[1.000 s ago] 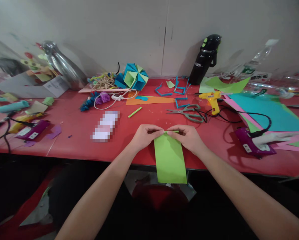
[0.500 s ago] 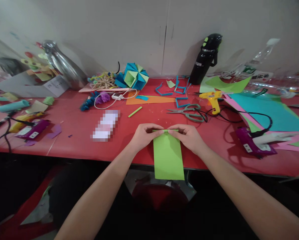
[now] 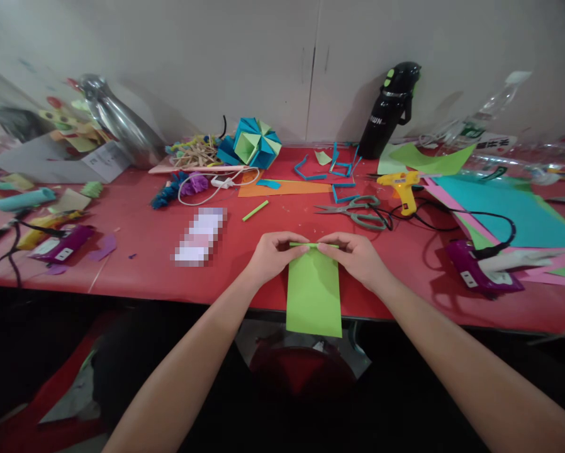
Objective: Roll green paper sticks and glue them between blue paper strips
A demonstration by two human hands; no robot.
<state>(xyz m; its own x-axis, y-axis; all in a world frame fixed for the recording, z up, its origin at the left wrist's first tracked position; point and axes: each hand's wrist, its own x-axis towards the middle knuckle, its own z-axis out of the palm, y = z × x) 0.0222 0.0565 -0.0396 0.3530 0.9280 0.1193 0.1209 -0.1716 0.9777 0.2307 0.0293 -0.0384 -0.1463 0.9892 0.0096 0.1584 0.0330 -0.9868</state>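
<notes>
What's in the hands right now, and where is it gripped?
A green paper sheet: the left hand and right hand pinch its rolled far edge between thumbs and fingers, near the middle.

Phone (image 3: pixel 200 237) to left hand (image 3: pixel 274 257): room to pass.
Stick (image 3: pixel 255 211) to scissors (image 3: pixel 351 210): way forward — blue strips (image 3: pixel 343 193) obstruct beyond.
Right hand (image 3: pixel 358 257) to right purple box (image 3: pixel 484 269): passable; glue gun (image 3: pixel 402 189) and cable (image 3: pixel 512 223) block farther back.
Far right: bottles (image 3: pixel 481 121) — spacing hard to judge.

Head view — forward (and down) across the table (image 3: pixel 238 245)
</notes>
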